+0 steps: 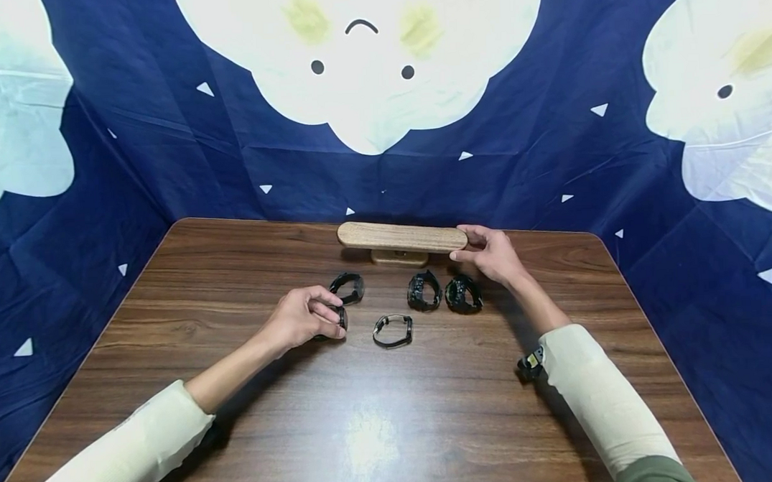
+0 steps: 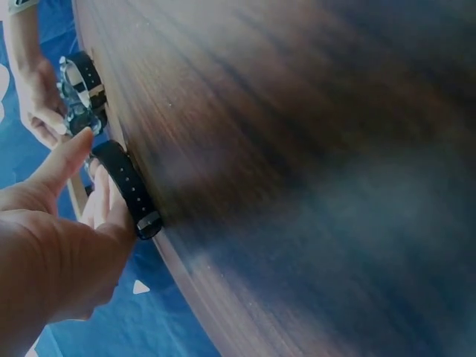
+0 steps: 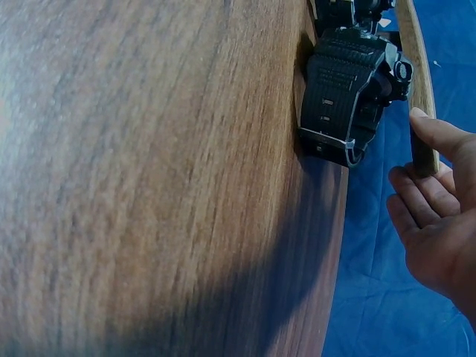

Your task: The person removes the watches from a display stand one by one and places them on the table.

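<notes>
My left hand (image 1: pixel 301 316) holds a wristwatch (image 1: pixel 342 317) with thumb and fingers, low over the table. In the left wrist view, that watch's black strap (image 2: pixel 128 186) curves upright beside the fingers, holes and buckle showing; its dial is hidden. Just behind lies another black wristwatch (image 1: pixel 358 288). With thumb and fingers, my right hand (image 1: pixel 496 254) grips the right end of a wooden display stand's rounded bar (image 1: pixel 401 236). Close in front of the stand are two chunky black watches (image 1: pixel 417 291); the right wrist view shows the thick ribbed strap (image 3: pixel 335 93) of the nearer one.
A slim watch (image 1: pixel 408 330) stands on its side in the middle of the brown wood-grain table (image 1: pixel 291 432). The stand's base (image 1: pixel 400 259) rests near the table's back edge. Blue cloth (image 1: pixel 331 179) with white clouds hangs behind and at both sides.
</notes>
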{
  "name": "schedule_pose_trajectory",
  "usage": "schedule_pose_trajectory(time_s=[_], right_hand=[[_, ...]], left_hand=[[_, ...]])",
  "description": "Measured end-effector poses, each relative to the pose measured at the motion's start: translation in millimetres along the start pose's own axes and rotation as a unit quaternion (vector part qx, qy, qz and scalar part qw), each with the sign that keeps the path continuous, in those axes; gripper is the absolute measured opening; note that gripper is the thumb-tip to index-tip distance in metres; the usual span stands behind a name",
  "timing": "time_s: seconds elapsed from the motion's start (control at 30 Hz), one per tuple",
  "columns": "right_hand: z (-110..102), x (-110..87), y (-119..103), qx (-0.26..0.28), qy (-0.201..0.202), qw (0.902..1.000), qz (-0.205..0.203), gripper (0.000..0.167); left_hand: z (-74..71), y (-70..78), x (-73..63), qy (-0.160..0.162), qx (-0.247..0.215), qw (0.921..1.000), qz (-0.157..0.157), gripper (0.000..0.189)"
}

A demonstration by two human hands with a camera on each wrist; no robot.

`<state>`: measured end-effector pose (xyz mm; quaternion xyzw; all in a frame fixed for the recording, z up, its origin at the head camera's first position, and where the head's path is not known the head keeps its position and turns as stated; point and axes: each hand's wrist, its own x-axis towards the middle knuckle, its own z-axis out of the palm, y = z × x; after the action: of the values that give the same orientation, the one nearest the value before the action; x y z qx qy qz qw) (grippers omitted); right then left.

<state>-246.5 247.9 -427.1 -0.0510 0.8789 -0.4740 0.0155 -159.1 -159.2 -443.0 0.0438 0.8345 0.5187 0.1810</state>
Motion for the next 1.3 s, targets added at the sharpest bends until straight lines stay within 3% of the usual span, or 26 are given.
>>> schedule_pose_trajectory(time_s=[0.5,1.3], right_hand=[[-1,-0.7,1,-0.003,0.004,1.0000,-0.008,0.068],[-7,-7.1,6,-0.014,0.015,0.9998,0.000,0.078]], left_hand=[[-1.5,-0.3,-3.0,0.002,-0.019,0.9998,0.002,0.060],[-10.7,1.7,-2.1,0.022,-0.010,0.9997,0.003,0.057]])
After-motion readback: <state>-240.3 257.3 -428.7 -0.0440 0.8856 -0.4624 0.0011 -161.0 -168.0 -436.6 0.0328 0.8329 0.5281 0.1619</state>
